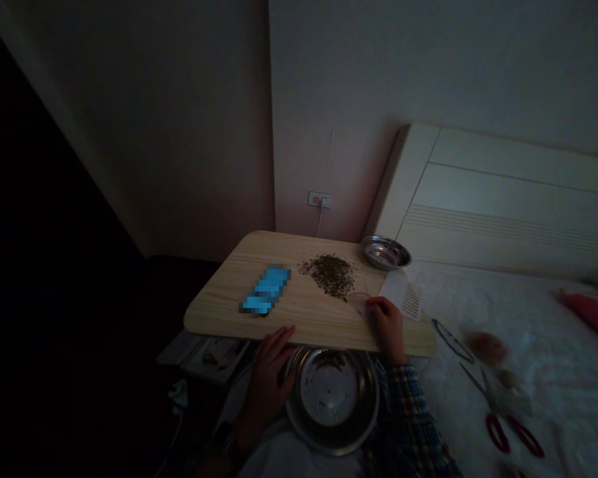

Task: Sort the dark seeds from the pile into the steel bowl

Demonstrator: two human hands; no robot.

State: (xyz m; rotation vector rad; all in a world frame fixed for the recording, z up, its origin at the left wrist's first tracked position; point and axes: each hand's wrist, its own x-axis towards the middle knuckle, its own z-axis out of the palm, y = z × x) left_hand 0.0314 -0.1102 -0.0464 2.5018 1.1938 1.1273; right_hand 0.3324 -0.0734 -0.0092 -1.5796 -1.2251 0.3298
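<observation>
My right hand (387, 326) is closed at the right front of the small wooden table (219, 299), its fingers pinching a thin clear piece (359, 300) whose kind I cannot make out. Just beyond that piece lies a loose pile of small dark green-brown bits (333, 273), spread over the tabletop. My left hand (273, 364) has its fingers stretched out at the table's front edge, beside the rim of a large steel bowl (329, 388). That bowl sits below the edge, in front of my body, with a few dark bits in it.
A lit phone (266, 290), blurred out, lies left of the pile. A smaller steel bowl (386, 252) stands at the back right corner, near a white slotted sheet (402, 293). Red-handled scissors (498, 408) and dark-framed glasses (452, 340) rest on the bed (568, 372).
</observation>
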